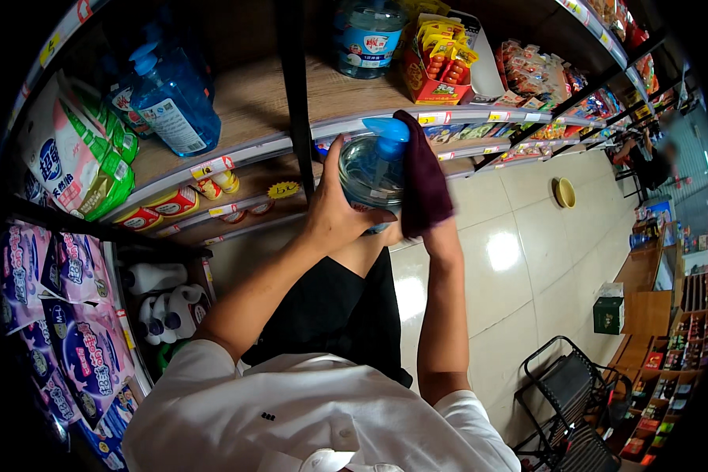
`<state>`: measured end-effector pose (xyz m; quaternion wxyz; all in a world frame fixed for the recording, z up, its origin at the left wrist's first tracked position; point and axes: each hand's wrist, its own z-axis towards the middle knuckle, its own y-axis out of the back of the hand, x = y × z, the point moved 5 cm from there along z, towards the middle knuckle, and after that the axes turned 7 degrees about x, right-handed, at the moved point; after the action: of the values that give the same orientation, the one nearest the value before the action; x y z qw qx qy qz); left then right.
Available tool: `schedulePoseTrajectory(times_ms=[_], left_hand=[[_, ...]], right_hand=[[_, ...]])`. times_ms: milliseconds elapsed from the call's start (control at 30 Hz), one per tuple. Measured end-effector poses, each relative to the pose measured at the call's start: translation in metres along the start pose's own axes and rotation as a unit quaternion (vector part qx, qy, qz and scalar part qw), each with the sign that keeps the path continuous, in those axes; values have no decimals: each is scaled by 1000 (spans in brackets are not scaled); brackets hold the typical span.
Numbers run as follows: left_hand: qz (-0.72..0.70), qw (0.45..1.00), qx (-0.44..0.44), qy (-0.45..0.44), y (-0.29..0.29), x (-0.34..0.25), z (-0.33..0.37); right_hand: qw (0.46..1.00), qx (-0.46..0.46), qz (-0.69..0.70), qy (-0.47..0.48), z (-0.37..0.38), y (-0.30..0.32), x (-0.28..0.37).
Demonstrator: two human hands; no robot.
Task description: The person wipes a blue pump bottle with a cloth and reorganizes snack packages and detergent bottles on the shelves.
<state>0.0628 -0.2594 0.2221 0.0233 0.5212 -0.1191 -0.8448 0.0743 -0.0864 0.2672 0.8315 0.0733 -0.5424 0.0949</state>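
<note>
In front of the shelf I hold a clear round pump bottle (pixel 363 175) with a blue pump head. My left hand (pixel 332 206) wraps round its left side, thumb and fingers spread over the plastic. A dark purple cloth (pixel 428 179) hangs over my right hand (pixel 442 234) and lies against the bottle's right side by the pump. The cloth hides most of the right fingers. On the shelf beyond stands a similar pump bottle (pixel 368 43) with a blue label.
Blue pump bottles (pixel 177 102) and white-green packs (pixel 71 149) stand on the left shelf (pixel 252 86). A red snack box (pixel 436 67) sits further right. Purple packs (pixel 86 338) fill the lower left. Black chair (pixel 566 385) and yellow bowl (pixel 564 193) are on the tiled floor.
</note>
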Motion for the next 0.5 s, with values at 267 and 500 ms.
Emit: schedulePoseTrajectory(times_ms=[267,500], left_hand=[[-70,997,27,-17,0,15,2],[5,999,44,-12,-7,12,5]], right_hand=[[975,60,-208,-53,23,3,14],[978,18,-202,-39,29,2,9]])
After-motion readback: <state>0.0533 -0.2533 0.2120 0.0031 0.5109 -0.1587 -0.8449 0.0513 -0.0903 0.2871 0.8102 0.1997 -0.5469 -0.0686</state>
